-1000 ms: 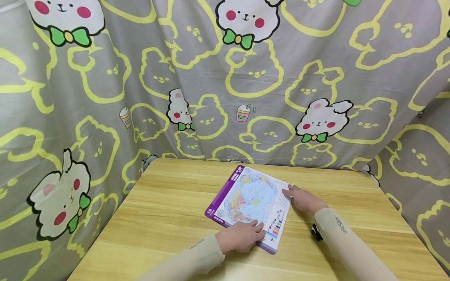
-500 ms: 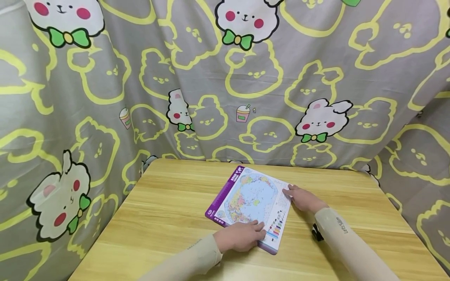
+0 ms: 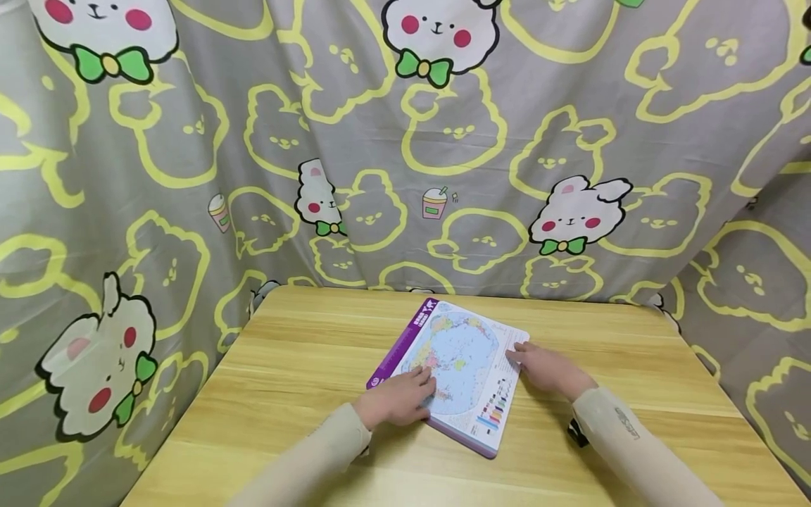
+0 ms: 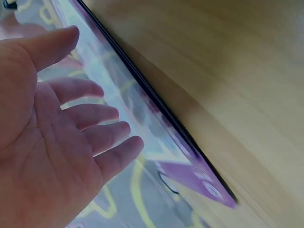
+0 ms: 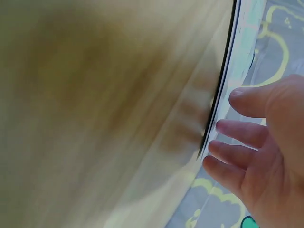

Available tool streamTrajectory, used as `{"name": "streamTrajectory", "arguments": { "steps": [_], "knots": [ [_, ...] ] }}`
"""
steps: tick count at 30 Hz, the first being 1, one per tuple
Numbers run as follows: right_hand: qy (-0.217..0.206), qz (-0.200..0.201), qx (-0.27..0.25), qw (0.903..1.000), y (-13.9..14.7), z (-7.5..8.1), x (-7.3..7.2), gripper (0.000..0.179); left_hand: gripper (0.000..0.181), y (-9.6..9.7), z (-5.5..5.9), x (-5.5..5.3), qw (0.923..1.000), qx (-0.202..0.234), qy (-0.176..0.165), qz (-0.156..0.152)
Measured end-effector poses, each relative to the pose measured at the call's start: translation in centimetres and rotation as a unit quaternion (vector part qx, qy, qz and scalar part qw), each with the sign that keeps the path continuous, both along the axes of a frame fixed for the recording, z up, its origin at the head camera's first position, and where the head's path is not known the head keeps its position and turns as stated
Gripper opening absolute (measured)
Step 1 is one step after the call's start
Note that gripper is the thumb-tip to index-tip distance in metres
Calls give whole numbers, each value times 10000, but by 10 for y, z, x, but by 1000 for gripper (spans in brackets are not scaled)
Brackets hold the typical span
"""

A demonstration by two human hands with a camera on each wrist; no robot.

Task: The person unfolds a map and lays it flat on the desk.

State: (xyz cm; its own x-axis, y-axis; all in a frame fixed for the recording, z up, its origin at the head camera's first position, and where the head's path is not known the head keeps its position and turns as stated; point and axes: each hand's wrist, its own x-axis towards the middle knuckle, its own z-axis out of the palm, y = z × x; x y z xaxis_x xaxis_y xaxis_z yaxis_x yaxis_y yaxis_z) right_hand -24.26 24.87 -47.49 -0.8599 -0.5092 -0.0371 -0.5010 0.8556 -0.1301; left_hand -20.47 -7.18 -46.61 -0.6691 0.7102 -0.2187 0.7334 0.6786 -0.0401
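A flat rectangular world map board [image 3: 472,373] with a purple border along its left side lies slanted on the wooden table. Its near edge shows some thickness. My left hand [image 3: 395,400] is over the board's near left edge, fingers extended across the printed map; the left wrist view shows the palm and slightly bent, spread fingers, with nothing gripped. At the far right corner, the fingertips of my right hand [image 3: 550,370] lie on the board's margin. In the right wrist view its fingers [image 5: 232,152] are loosely extended beside the board's dark-looking edge.
The wooden table [image 3: 298,352] reaches back to a grey curtain [image 3: 374,134] printed with yellow outlines and white rabbits. Curtain also hangs at both sides. A small black object [image 3: 576,433] shows beneath the right sleeve, at the wrist.
My left hand has shifted left along the board's near edge, uncovering the near right part of it. My right hand has stayed at the right edge, slightly lower in view.
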Motion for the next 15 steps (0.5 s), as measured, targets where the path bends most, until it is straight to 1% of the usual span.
{"name": "streamTrajectory", "arguments": {
  "steps": [4, 9, 15],
  "knots": [
    [199, 265, -51, 9994, -4, -2, 11, 33, 58, -12, -1, -10, 9999, 24, 14, 118],
    [124, 377, -161, 9991, -10, -5, 24, 34, 58, -24, -5, -21, 9993, 258, -70, 278],
    [181, 721, -158, 9971, -18, -6, 43, 36, 61, -35, -5, -31, 9977, 477, -278, 391]
  ]
}}
